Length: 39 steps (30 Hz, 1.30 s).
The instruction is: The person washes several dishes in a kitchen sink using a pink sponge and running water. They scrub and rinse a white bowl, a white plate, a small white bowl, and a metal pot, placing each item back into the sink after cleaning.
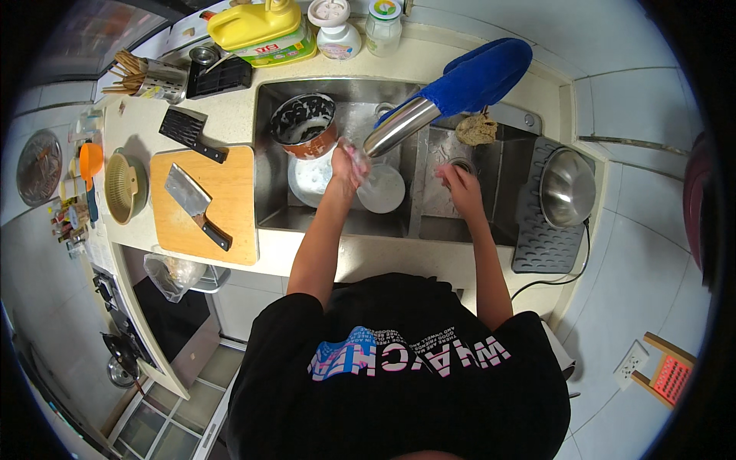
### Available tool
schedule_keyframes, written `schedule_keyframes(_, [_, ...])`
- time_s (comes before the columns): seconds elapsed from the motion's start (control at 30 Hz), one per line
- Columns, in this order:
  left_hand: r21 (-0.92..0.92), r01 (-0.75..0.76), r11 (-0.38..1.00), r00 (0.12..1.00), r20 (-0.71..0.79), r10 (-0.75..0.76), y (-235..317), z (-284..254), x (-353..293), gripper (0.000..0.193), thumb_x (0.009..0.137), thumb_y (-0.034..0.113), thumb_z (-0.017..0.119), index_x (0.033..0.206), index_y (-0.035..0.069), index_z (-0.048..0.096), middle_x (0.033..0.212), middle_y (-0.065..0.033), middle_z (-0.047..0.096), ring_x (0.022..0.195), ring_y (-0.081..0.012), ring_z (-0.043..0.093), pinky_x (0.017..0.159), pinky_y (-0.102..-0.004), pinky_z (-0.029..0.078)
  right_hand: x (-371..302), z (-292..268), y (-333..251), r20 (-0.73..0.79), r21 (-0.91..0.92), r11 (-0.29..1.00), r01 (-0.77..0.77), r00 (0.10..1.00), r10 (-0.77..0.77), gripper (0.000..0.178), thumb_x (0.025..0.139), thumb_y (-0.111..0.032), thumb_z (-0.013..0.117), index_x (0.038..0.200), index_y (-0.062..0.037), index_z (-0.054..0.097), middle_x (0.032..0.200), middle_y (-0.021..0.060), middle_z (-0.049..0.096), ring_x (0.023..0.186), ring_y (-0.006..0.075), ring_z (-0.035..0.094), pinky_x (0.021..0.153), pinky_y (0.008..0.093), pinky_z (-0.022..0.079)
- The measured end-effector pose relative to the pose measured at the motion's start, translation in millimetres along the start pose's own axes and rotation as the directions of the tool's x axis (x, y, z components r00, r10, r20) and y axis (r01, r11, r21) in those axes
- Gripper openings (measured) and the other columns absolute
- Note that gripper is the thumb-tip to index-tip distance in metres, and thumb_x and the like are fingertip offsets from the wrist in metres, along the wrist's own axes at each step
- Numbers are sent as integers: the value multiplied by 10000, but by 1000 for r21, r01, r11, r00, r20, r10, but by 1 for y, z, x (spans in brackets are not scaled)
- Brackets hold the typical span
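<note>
My left hand (346,167) is over the left basin of a double steel sink (264,207), beside a copper-coloured pot (307,146) with white suds inside. Its fingers are closed around something pinkish and see-through that I cannot make out. Below it, a white round dish (382,189) and a suds-filled bowl (305,180) lie in the basin. My right hand (461,188) hangs over the right basin, fingers curled together near the drain (461,164); what they hold, if anything, is too small to tell. A steel faucet (400,126) with a blue cloth cover (483,75) reaches over the sink.
On the left, a cleaver (188,195) lies on a wooden board (238,172), and a slotted black turner (184,132) is behind it. A brown scrubber (477,130) sits at the right basin's back. A steel bowl (567,188) stands on a grey mat (533,245). Bottles (261,34) line the back.
</note>
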<state>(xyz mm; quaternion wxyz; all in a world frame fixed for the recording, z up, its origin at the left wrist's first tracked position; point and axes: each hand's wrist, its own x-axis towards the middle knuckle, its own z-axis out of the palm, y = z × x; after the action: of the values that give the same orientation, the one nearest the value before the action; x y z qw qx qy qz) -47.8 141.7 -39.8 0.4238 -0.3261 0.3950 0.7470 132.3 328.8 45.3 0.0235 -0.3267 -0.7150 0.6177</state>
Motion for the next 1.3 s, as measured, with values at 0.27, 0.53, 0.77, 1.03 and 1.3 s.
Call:
schedule_keyframes(0.27, [-92, 8, 996, 987, 158, 6, 6, -1, -3, 517, 875, 600, 379, 974, 116, 530, 812, -72, 587, 659, -217, 549, 590, -352, 485, -30, -16, 6, -75, 221, 950, -219, 968, 241, 352, 934, -336, 464, 984, -40, 648, 858, 20, 643, 735, 83, 535, 629, 221, 392])
schedule_keyframes(0.53, [-24, 28, 999, 972, 234, -22, 9, 32, -33, 682, 888, 620, 245, 1246, 93, 489, 1152, -103, 571, 1022, -245, 558, 877, -421, 448, -28, -9, -4, -33, 246, 955, -167, 983, 181, 355, 933, -343, 456, 997, -47, 642, 872, 23, 643, 754, 84, 534, 661, 224, 396])
schedule_keyframes(0.77, [-10, 31, 999, 991, 130, -29, -8, 19, -14, 626, 901, 600, 241, 1202, 122, 511, 1050, -57, 577, 958, -213, 543, 875, -399, 435, -35, -18, 2, -61, 252, 949, -189, 976, 211, 357, 935, -350, 453, 1011, -59, 644, 880, 20, 642, 765, 85, 530, 673, 231, 397])
schedule_keyframes(1.03, [137, 65, 988, 994, 77, -76, -23, -3, 6, 515, 855, 620, 367, 1086, 187, 526, 1083, -38, 552, 1031, -227, 504, 885, -410, 408, -39, -24, 4, -65, 256, 945, -206, 971, 229, 359, 930, -351, 464, 1007, -51, 645, 873, 10, 642, 756, 78, 528, 661, 223, 390])
schedule_keyframes(1.3, [167, 147, 975, 989, -10, -148, -30, -4, 21, 544, 838, 681, 348, 1023, 200, 525, 998, -17, 557, 949, -201, 526, 862, -425, 417, -30, -14, 7, -39, 289, 942, -172, 981, 191, 314, 923, -313, 492, 985, -45, 643, 866, 7, 641, 747, 81, 540, 656, 226, 406])
